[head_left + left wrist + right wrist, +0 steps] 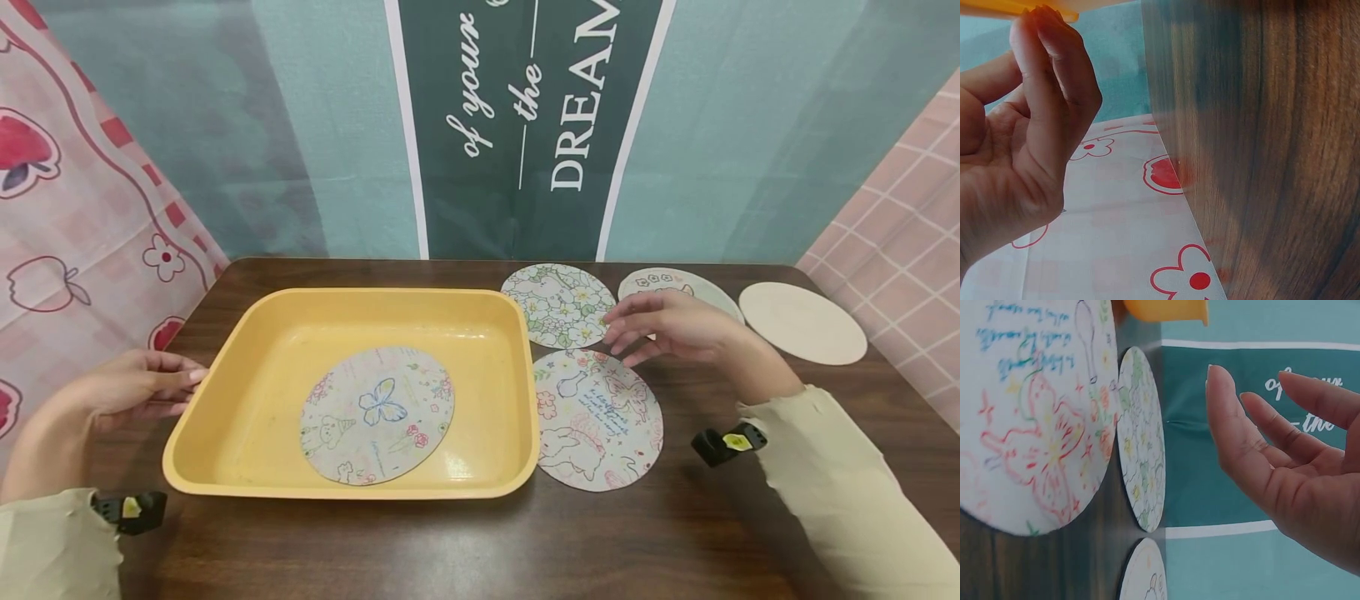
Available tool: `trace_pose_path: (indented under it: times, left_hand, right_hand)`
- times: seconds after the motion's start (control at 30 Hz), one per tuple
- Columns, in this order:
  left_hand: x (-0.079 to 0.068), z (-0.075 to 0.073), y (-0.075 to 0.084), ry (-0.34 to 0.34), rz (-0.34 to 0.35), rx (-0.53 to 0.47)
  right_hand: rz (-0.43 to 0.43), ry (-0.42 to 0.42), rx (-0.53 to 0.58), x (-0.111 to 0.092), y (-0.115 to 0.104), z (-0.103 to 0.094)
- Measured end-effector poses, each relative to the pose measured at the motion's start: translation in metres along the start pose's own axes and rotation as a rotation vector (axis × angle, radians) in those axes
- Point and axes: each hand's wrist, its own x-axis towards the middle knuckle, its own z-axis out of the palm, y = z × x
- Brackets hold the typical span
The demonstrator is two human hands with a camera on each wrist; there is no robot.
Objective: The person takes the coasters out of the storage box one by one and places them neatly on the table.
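Observation:
My left hand [146,385] is at the left side of a yellow rectangular tray [528,417], thumb and fingertips pinching its rim. Inside the tray lies a round mat [337,450] with a blue butterfly and small flowers drawn on it. My right hand [671,327] hovers, fingers loosely spread and holding nothing, over the round mats right of the tray. Nearest it are a mat with blue writing and pink drawings [577,433] and, behind that, a mat covered in white and yellow flowers [558,304]. In the right wrist view the fingers [1225,419] stand apart from the mats.
Partly behind the right hand lies a pale mat with a small drawing [637,283]. A plain cream disc [802,323] is at the far right of the brown wooden table [390,550]. A teal cloth with lettering [345,125] hangs behind, a fruit-print cloth [90,208] at left.

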Motion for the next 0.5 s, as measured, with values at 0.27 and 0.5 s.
trace_pose_path:
  times: [0.27,0.5]
  left_hand:
    - [0.001,-0.001,0.0,-0.018,0.012,-0.011]
    - [0.001,-0.001,-0.001,-0.012,0.001,0.01]
  right_hand:
    - [0.016,0.028,-0.058,0.006,-0.009,0.006]
    - [-0.01,0.031,-0.073,0.015,-0.015,0.012]
